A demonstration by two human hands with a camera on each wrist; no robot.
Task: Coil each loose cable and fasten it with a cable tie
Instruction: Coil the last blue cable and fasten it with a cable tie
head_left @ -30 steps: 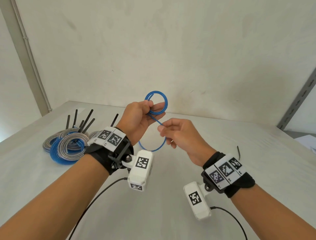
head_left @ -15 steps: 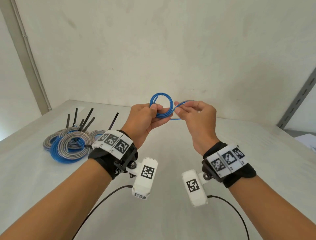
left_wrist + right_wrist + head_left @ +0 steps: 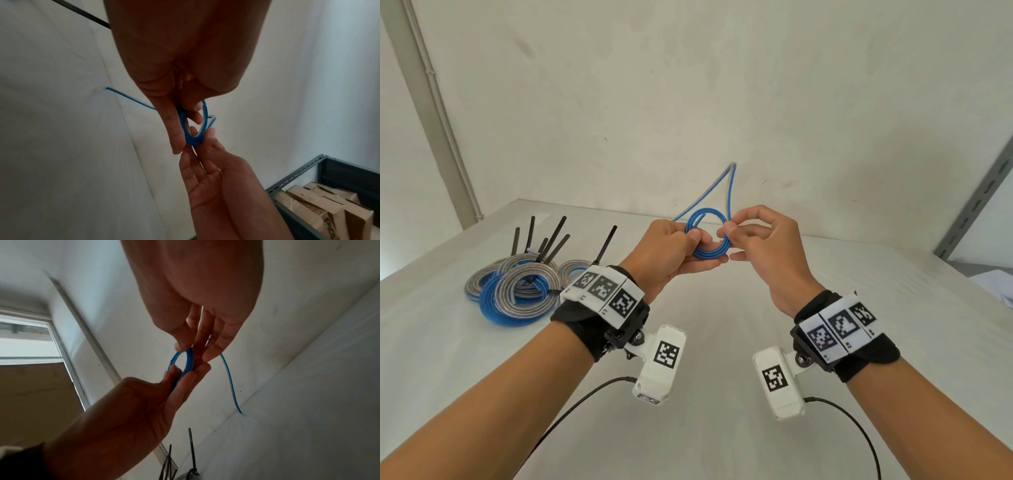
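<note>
A thin blue cable (image 3: 708, 236) is wound into a small coil, held up above the white table (image 3: 722, 428). My left hand (image 3: 671, 250) pinches the coil's left side between thumb and fingers (image 3: 176, 129). My right hand (image 3: 756, 240) pinches the cable at the coil's right side (image 3: 190, 360). A loose tail (image 3: 731, 185) loops up and back down behind the coil; its end (image 3: 127, 97) trails free. In the right wrist view the tail (image 3: 230, 382) hangs beside the fingers.
Several coiled grey and blue cables (image 3: 517, 291) with black cable ties (image 3: 554, 240) sticking up lie at the table's left. A grey metal shelf post (image 3: 976, 202) stands at the right; boxes (image 3: 329, 209) sit on its shelf. Wrist camera leads (image 3: 571, 411) trail toward me.
The right hand brought the loose end from below the coil up to its right side, laying on another turn. The tail now arcs up above the coil. The left hand kept its hold.
</note>
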